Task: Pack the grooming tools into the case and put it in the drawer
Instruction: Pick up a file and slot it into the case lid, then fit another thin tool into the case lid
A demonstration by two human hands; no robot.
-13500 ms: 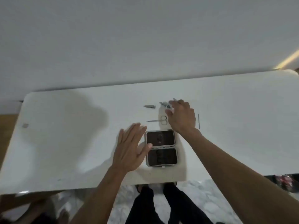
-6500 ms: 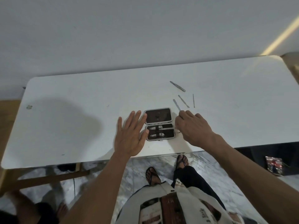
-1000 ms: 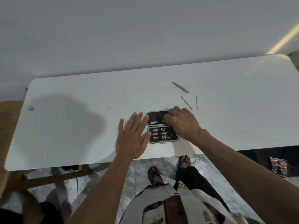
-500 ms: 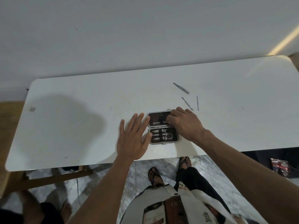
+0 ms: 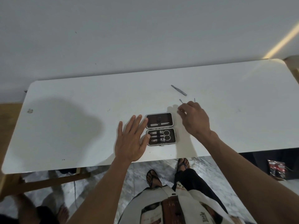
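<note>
Thin, slick steel tools awaiting the open case (image 5: 161,128), near the table's (image 5: 226,126) front edge.
Left hand (image 5: 131,139) lay spread, bracing it; right hand (image 5: 193,118), fingers loosely apart and empty, reached for a slender probe (image 5: 180,100), best pinched mid-shaft.

Setting: a plain domestic room, most likely a home. Evidence: 1 white table (image 5: 64,126) with rounded corners on a wooden frame (image 5: 48,181), set against a bare white wall (image 5: 129,38). The floor (image 5: 202,168) is grey marbled tile. The person wears open sandals (image 5: 152,177). A small red and black packet (image 5: 275,170) lies on the floor at right. On the table sits an open case (image 5: 161,129) of grooming tools, a household item.
</note>
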